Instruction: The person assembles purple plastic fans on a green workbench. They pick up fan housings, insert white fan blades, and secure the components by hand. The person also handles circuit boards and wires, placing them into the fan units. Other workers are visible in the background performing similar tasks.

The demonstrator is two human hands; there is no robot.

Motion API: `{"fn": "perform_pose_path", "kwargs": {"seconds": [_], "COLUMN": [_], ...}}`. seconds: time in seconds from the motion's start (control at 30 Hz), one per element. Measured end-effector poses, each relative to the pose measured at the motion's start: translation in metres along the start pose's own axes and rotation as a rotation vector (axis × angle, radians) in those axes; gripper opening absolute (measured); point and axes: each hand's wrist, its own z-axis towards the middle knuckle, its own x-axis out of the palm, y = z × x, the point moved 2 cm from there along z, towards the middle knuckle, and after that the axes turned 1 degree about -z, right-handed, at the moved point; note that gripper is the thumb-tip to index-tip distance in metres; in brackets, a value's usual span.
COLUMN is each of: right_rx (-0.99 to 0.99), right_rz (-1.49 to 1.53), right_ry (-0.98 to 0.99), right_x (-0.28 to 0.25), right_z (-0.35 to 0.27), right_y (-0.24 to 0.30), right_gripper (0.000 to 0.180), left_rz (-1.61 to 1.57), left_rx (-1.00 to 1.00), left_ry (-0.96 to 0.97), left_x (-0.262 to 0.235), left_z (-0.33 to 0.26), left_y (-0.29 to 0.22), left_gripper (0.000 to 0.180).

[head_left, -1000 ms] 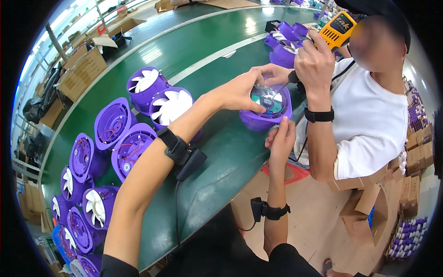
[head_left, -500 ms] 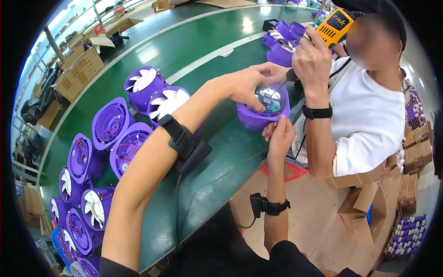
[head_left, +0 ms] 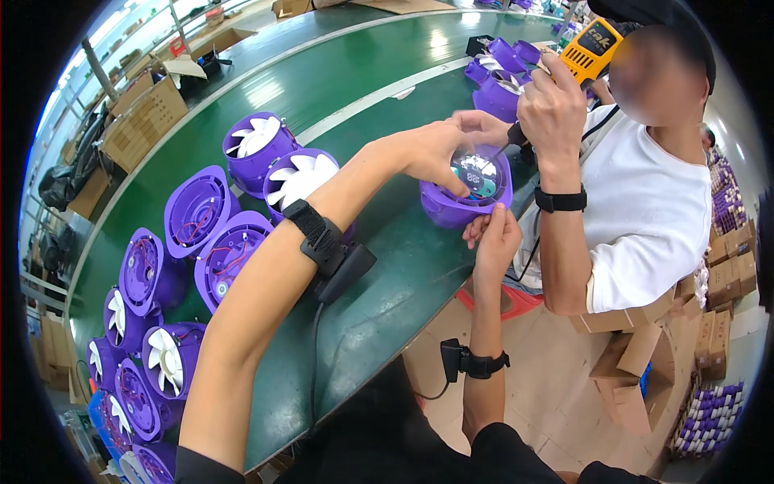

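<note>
A purple fan housing (head_left: 451, 211) is held tilted above the green work surface, its open side facing up. Over the opening lies a round clear display panel (head_left: 476, 173) with lit digits. My left hand (head_left: 431, 155) reaches across with thumb and fingers closed at the panel's left edge; its fingertips are partly hidden. My right hand (head_left: 496, 235) pinches the housing's near right rim. A co-worker's hand (head_left: 552, 113) is raised just beyond, with a dark tool tip (head_left: 516, 134) close to the panel. More fingers (head_left: 481, 127) show behind my left hand; whose they are I cannot tell.
Several purple housings (head_left: 196, 211), some with white fan blades (head_left: 302, 179), stand along the left of the green table (head_left: 363, 290). More housings (head_left: 498, 97) sit at the far right. A yellow device (head_left: 591, 52) is beside the co-worker. Cardboard boxes (head_left: 637, 379) stand on the floor.
The whole view has shifted slightly. My hands keep their hold on the panel and housing, and the co-worker's raised hand stays close beside them.
</note>
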Motion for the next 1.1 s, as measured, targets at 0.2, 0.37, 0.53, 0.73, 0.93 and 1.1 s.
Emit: {"fn": "perform_pose_path", "kwargs": {"seconds": [0.2, 0.37, 0.53, 0.73, 0.93, 1.1], "right_rx": [0.000, -0.001, 0.010, 0.020, 0.042, 0.109], "right_rz": [-0.002, 0.017, -0.002, -0.036, -0.096, -0.138], "right_ry": [0.004, 0.017, 0.024, 0.022, 0.063, 0.257], "right_x": [0.001, -0.001, -0.001, -0.005, -0.005, -0.017], "right_z": [0.000, 0.001, 0.000, 0.002, 0.005, 0.009], "right_y": [0.000, -0.001, 0.002, 0.001, 0.005, 0.008], "right_gripper": [0.041, 0.041, 0.040, 0.040, 0.040, 0.040], "left_rz": [0.004, -0.088, -0.088, -0.064, -0.173, -0.119], "left_rx": [-0.055, -0.064, -0.103, -0.034, -0.121, -0.144], "left_ry": [0.001, -0.030, 0.004, -0.036, -0.068, -0.022], "left_x": [0.001, 0.002, 0.002, 0.008, -0.007, -0.025], "left_z": [-0.002, -0.003, -0.001, 0.002, -0.009, -0.044], "left_y": [0.004, 0.007, 0.002, 0.001, 0.004, 0.001], "left_gripper": [0.074, 0.071, 0.072, 0.075, 0.080, 0.079]}}
